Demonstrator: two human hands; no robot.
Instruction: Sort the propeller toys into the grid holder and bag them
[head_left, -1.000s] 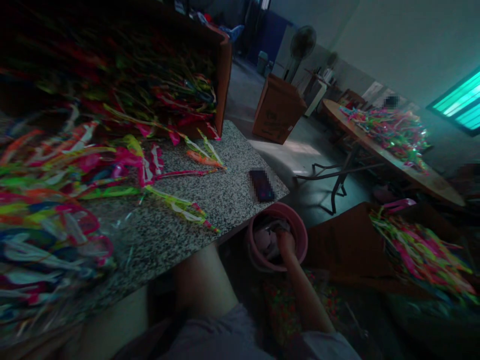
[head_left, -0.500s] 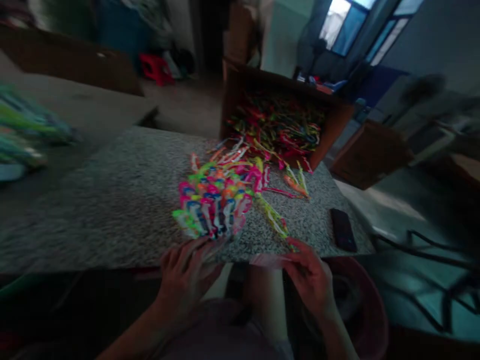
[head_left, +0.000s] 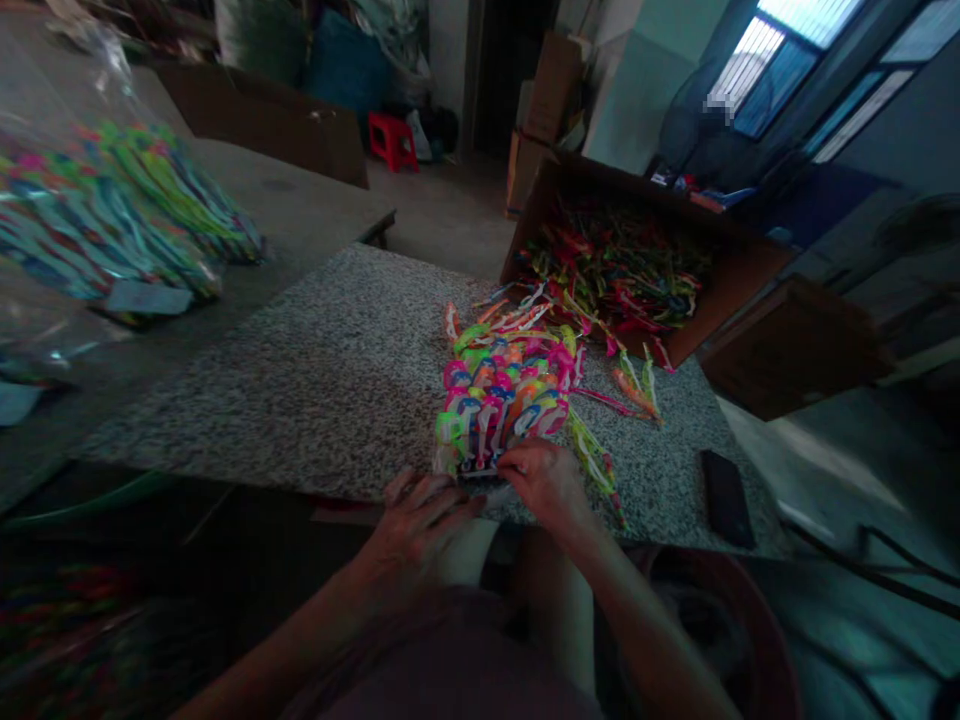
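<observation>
A: Where does the bundle of coloured plastic pieces (head_left: 506, 395) lie with respect to the hands?

B: It lies on the speckled tabletop (head_left: 315, 370), directly in front of both hands. Its near end comes close to the table's front edge, and the hands are at this end, one toward each corner.

A: How is the right hand (head_left: 546, 485) placed?

B: It is at the near right corner of the bundle. The thumb and fingers are bent and drawn close together against the near end. Whether they pinch something between them, I cannot tell.

A: And the left hand (head_left: 424, 520)?

B: It is at the near left corner, with its back upward and its fingers slightly bent, side by side. The view is dim there, so I cannot tell if it has hold of anything.

A: What is around the bundle?

B: Behind it a cardboard box (head_left: 746, 290) contains many similar pieces. Just beside its right side lies a yellow-green strand (head_left: 589, 450); farther to the right is a dark phone (head_left: 726, 498).
</observation>
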